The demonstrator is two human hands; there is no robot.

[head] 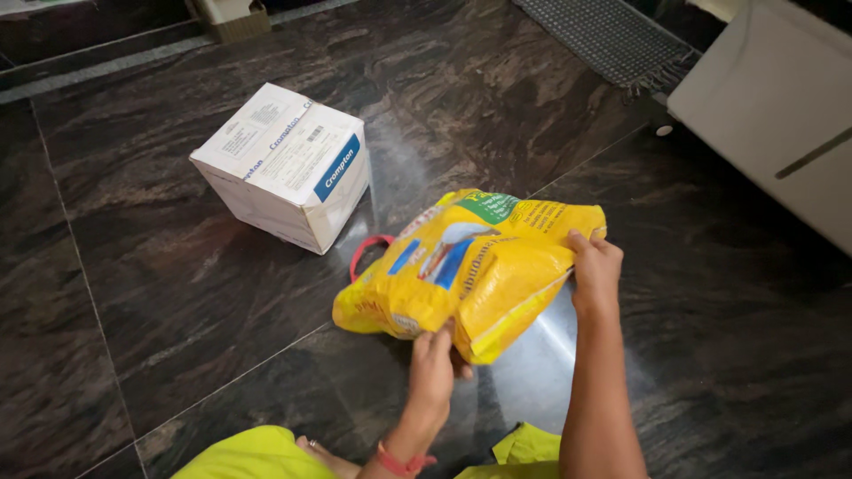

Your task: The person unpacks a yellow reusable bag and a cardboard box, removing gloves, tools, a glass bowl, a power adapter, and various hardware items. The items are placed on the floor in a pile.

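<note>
Gripping a yellow bag [470, 266] on the dark floor [177, 293] — left hand [432, 364] and right hand [595, 270] pinch its edges, the bag unopened beside a white box [284, 164].

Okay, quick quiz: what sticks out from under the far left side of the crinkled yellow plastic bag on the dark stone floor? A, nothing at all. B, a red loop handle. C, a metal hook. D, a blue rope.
B: a red loop handle curves out from under the crinkled yellow plastic bag, which both hands grip on the dark stone floor.
</note>
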